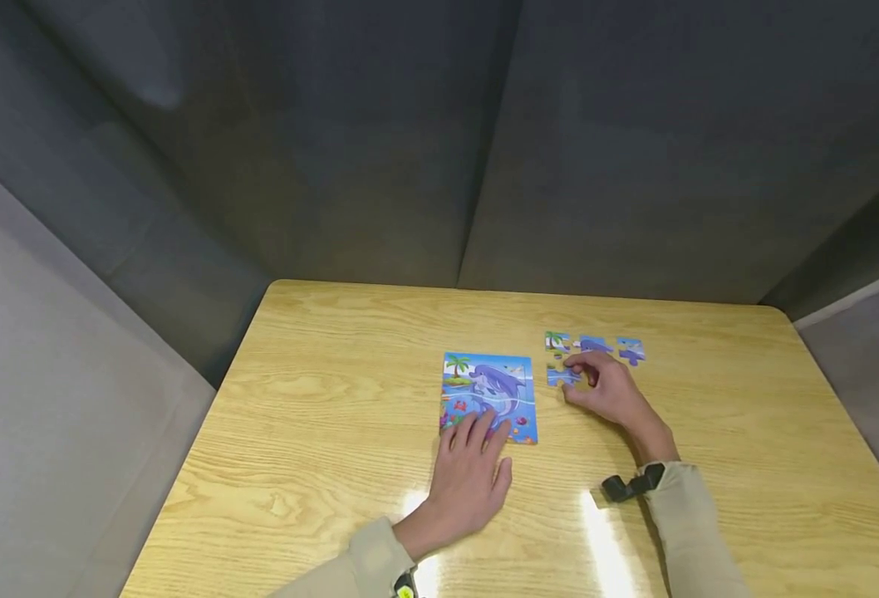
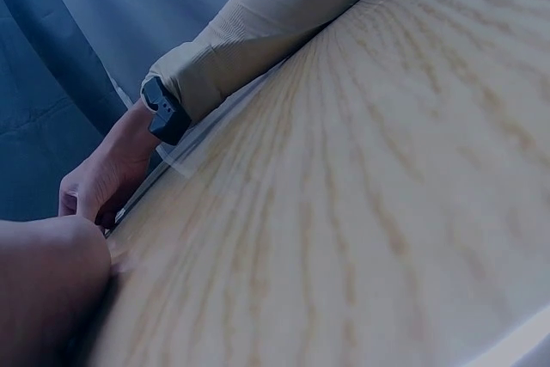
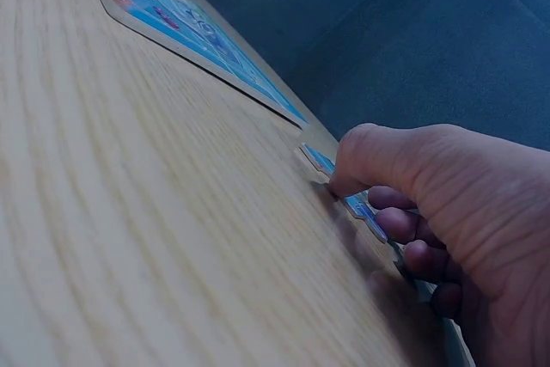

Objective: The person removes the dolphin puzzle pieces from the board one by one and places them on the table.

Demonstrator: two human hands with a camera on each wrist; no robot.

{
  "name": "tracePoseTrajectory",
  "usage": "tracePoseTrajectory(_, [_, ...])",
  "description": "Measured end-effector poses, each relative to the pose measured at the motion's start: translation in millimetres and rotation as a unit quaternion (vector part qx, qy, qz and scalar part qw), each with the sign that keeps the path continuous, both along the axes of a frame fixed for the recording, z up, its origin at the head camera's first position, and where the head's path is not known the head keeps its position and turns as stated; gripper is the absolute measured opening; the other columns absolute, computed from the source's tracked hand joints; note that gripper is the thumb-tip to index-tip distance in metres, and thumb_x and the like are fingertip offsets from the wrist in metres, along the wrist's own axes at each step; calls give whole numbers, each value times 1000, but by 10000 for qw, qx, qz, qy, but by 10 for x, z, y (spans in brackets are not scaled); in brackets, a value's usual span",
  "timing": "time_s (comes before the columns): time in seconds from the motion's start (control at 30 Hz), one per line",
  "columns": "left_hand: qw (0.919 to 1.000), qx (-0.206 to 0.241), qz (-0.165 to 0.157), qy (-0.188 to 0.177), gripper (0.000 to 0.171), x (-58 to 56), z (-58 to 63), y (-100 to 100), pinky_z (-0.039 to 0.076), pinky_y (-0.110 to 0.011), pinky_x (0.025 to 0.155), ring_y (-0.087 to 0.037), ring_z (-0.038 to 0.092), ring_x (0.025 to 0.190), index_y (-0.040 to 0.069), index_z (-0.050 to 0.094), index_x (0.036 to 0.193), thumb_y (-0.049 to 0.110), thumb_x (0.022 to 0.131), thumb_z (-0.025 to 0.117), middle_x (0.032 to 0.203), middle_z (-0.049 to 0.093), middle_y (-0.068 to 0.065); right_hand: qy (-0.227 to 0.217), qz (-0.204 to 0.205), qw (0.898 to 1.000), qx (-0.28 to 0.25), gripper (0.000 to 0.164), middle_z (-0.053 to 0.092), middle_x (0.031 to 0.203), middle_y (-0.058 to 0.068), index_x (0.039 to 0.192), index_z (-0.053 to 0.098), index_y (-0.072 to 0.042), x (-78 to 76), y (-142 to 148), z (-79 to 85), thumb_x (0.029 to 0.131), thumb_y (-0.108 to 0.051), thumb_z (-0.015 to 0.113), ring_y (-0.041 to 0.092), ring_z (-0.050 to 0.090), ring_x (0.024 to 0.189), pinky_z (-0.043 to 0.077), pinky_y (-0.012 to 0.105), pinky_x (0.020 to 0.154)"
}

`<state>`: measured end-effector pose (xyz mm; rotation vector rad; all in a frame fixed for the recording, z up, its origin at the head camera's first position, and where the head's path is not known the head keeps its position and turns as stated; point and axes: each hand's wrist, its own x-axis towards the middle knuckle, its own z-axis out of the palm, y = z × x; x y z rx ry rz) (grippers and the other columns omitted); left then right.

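A square dolphin picture puzzle [image 1: 492,382] lies flat on the table. My left hand [image 1: 469,477] rests at its lower edge, fingers stretched over the picture; in the left wrist view only part of this hand [image 2: 51,277] shows. To the right, my right hand [image 1: 610,390] pinches a blue puzzle piece [image 1: 557,376] between thumb and fingers, low over the table. In the right wrist view its thumb [image 3: 357,161] is at the edge of the piece [image 3: 320,161], other fingers curled beyond. Just above lie a palm-tree piece [image 1: 557,340], a dolphin piece [image 1: 593,342] and a corner piece [image 1: 632,348].
The wooden table [image 1: 320,399] has light reflections near its front. A dark grey curtain [image 1: 380,166] hangs behind it, and paler panels [image 1: 51,399] stand at the sides. Black wrist devices [image 1: 634,483] are strapped over the beige sleeves.
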<state>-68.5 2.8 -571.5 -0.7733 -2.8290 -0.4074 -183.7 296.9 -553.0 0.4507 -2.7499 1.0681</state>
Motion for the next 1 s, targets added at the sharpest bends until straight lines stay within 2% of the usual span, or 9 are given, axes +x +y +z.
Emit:
tracePoseTrajectory(0.27, [10000, -67, 1, -55, 54, -1, 3, -2, 34, -51, 111, -32, 35, 147, 23, 43, 159, 42, 109, 38, 162, 38, -7, -36, -12, 10000, -43, 38, 63, 92, 11, 112, 72, 0, 6, -2, 25, 78, -11, 87, 20, 48, 73, 38, 26, 62])
tracePoseTrajectory(0.53, [10000, -47, -30, -50, 54, -19, -25, -6, 34, -51, 111, -32, 33, 148, 23, 42, 159, 42, 109, 38, 163, 37, -7, 344, 65, 9990, -284, 29, 60, 87, 12, 106, 72, 0, 19, -155, 82, 79, -4, 83, 20, 47, 70, 37, 24, 62])
tracePoseTrajectory(0.6, [9999, -81, 20, -78, 54, -28, -29, -14, 33, -51, 112, -32, 33, 148, 23, 41, 160, 42, 109, 37, 163, 36, -6, 376, 243, 9982, -389, 27, 61, 87, 12, 105, 72, 0, 23, -267, 114, 80, -3, 82, 19, 48, 68, 38, 23, 61])
tracePoseTrajectory(0.7, [9998, -118, 99, -92, 55, -38, -27, -36, 33, -51, 112, -31, 33, 148, 24, 42, 159, 43, 108, 38, 163, 36, -5, 180, 621, 9967, -495, 26, 64, 87, 12, 107, 73, 1, 48, -489, 171, 83, -2, 80, 18, 51, 68, 41, 23, 60])
tracePoseTrajectory(0.9, [9999, -135, 66, -39, 55, -50, 1, -25, 34, -51, 111, -32, 34, 148, 22, 45, 158, 43, 108, 38, 163, 37, -6, -473, 1304, 9902, -129, 31, 66, 90, 8, 117, 73, 2, 80, -868, 276, 88, -5, 79, 17, 56, 73, 47, 26, 63])
tracePoseTrajectory(1.0, [9999, -119, 77, -15, 54, -43, 6, -7, 34, -50, 111, -32, 34, 148, 22, 47, 157, 43, 108, 38, 163, 38, -6, -643, 1547, 9858, 146, 36, 65, 91, 7, 123, 70, 5, 55, -984, 301, 90, -7, 79, 16, 57, 75, 48, 28, 67])
